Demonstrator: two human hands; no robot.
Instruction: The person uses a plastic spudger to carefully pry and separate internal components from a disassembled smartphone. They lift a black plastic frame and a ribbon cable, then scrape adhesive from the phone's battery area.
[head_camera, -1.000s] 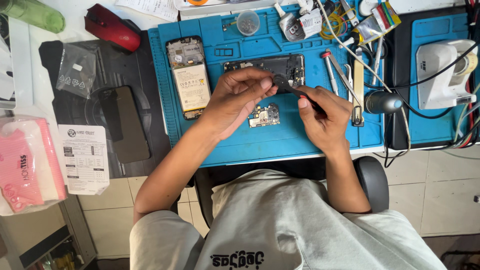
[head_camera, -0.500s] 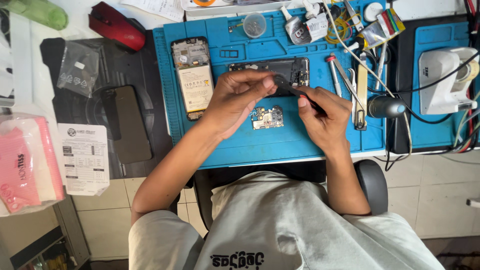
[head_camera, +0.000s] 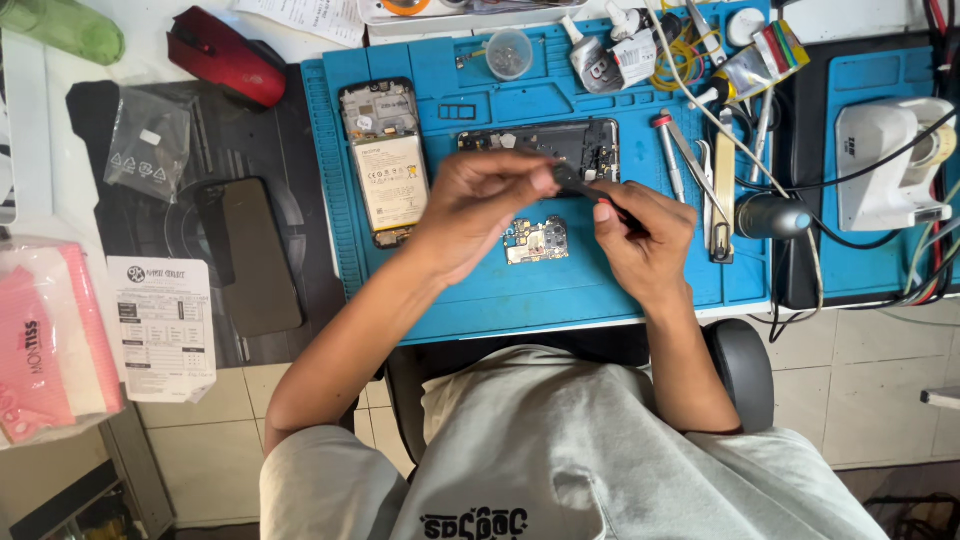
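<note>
Item: our left hand (head_camera: 480, 205) pinched the tip of a dark tool (head_camera: 590, 192); our right hand (head_camera: 640, 235) gripped its handle, likely to steady it, above the blue mat (head_camera: 450, 300).

Just near the hands lay a small board (head_camera: 535, 240), free for access; a phone frame (head_camera: 540, 145) lay beyond.

Left on the mat: an opened phone (head_camera: 385, 160), battery showing.

Far left on the surface: a clear bag (head_camera: 148, 145), a white printed slip (head_camera: 160, 325), a pink tissue pack (head_camera: 50, 340).
</note>
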